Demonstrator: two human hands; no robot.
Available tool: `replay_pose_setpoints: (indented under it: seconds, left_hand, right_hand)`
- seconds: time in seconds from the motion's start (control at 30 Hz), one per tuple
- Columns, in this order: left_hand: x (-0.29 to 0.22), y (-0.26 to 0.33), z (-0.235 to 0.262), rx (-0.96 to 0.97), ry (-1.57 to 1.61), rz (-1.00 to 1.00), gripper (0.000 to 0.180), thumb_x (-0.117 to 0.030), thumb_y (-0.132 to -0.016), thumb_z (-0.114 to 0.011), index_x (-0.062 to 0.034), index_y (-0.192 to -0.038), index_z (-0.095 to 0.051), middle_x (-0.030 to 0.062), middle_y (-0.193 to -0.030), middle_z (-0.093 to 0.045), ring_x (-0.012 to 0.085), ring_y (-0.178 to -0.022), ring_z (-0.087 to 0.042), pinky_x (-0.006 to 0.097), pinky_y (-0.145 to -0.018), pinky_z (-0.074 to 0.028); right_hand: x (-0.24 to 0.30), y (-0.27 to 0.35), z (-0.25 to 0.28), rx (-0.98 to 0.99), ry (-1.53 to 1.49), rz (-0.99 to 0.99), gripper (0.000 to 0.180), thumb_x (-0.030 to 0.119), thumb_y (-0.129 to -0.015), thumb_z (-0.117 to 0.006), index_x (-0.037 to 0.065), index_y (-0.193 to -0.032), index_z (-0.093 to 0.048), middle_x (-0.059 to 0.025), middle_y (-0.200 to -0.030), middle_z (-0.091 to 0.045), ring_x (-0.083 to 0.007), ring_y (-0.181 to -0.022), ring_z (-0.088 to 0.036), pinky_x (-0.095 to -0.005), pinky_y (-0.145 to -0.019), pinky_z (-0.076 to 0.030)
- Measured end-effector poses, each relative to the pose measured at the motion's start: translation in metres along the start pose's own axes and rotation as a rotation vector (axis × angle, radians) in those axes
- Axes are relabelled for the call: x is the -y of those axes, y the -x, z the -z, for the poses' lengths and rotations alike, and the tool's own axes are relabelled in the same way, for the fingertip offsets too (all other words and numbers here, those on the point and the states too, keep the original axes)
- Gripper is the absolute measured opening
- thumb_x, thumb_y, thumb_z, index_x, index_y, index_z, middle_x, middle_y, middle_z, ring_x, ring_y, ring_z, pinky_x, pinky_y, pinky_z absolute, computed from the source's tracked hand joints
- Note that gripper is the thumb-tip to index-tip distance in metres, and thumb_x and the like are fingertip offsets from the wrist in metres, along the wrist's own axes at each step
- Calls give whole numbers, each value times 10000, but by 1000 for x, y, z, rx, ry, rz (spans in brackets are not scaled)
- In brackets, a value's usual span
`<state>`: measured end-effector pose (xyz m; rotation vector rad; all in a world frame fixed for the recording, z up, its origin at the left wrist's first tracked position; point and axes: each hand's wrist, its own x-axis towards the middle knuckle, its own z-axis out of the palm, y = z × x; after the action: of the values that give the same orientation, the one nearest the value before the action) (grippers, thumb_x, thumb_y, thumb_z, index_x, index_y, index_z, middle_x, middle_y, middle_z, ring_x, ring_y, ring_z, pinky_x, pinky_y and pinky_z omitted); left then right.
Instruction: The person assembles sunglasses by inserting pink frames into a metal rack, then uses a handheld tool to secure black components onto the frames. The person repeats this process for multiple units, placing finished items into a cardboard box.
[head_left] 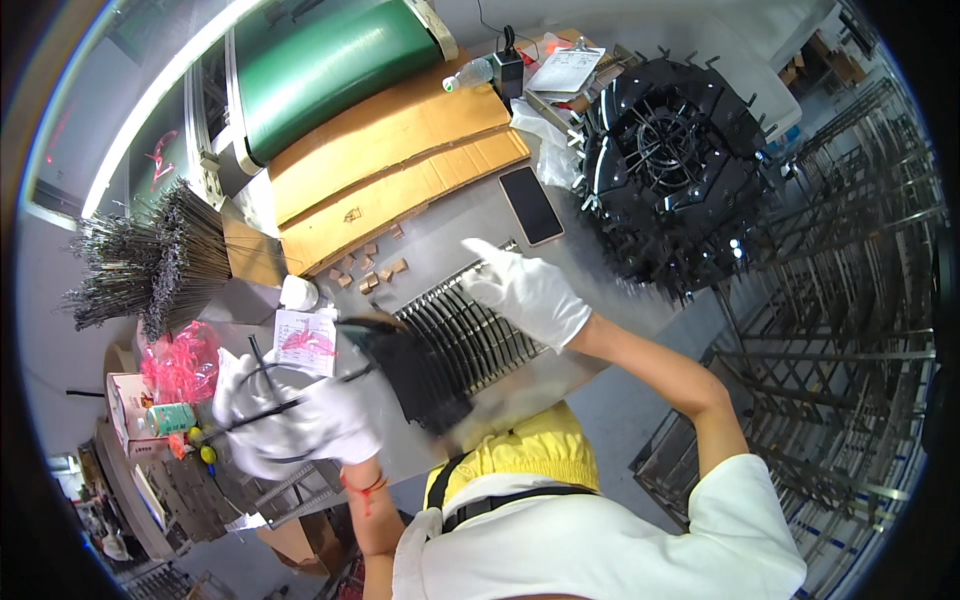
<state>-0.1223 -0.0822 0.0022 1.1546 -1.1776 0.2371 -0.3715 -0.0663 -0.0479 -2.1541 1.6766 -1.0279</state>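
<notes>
My left hand [290,415], in a white glove and smeared by motion, grips a thin black bent rod [268,408] left of the work surface. My right hand [525,290], also gloved in white, lies over the far right part of a metal rack [520,350], its fingers stretched out. Black curved strips [465,325] lie side by side across that rack. At its left end a dark stack of black pieces [420,375] is blurred, so its exact kind cannot be made out.
Several small brown blocks [370,278] lie beyond the rack, beside cardboard [390,170] and a phone [532,205]. A green conveyor belt [335,70] runs behind. Bundled thin rods [165,260] stand at left, above pink plastic [185,365]. Black ring-shaped assemblies [670,160] fill the right.
</notes>
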Motion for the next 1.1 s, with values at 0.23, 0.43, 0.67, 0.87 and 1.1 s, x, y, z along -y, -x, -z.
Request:
replay_pose_setpoints:
  seconds: [0.23,0.43,0.67,0.87,1.1]
  left_hand:
    - [-38,12,2,867,214,-386,462,9,-670,-709,-33,-1094,-530,148,-1110,-506,318,-1027,-520,406,-890,-427]
    - [-15,3,27,509,372,87,635,-124,-866,-645,-103,-1367,-256,184,-1390,-411,327,-1153,-544,448,-961,-488]
    - [15,-61,25,-53,630,391,312,-139,-933,-436,10,-1196,-514,214,-1086,-610,317,-1013,-636,453,-889,-564]
    - [-32,-119,-13,-296,-7,-339,453,-292,-979,-446,36,-1291,-434,210,-1277,-529,304,-1115,-569,445,-973,-480]
    - [-261,-24,-203,1391,1026,488,731,-173,-961,-529,-83,-1540,-92,151,-1346,-447,125,-966,-576,308,-874,-523]
  right_hand:
    - [53,-3,12,144,93,262,294,204,-861,-636,89,-1132,-629,-135,-843,-575,-306,-812,-628,-459,-674,-509]
    - [-86,58,-22,440,-37,-120,222,64,-871,-475,-19,-1076,-498,-340,-1277,-492,-420,-800,-647,-428,-667,-550]
    - [-82,63,-32,846,217,-51,288,195,-967,-337,-47,-1053,-469,-360,-1377,-406,-493,-865,-631,-523,-781,-528]
    - [-60,52,-35,692,-375,-571,948,693,-930,-347,-17,-1518,-124,-257,-1541,-249,-331,-1442,-251,-334,-1174,-194]
    - [-71,50,-13,750,-425,-695,741,577,-972,-376,73,-1503,-261,-289,-1352,-500,-404,-1212,-529,-444,-1017,-398]
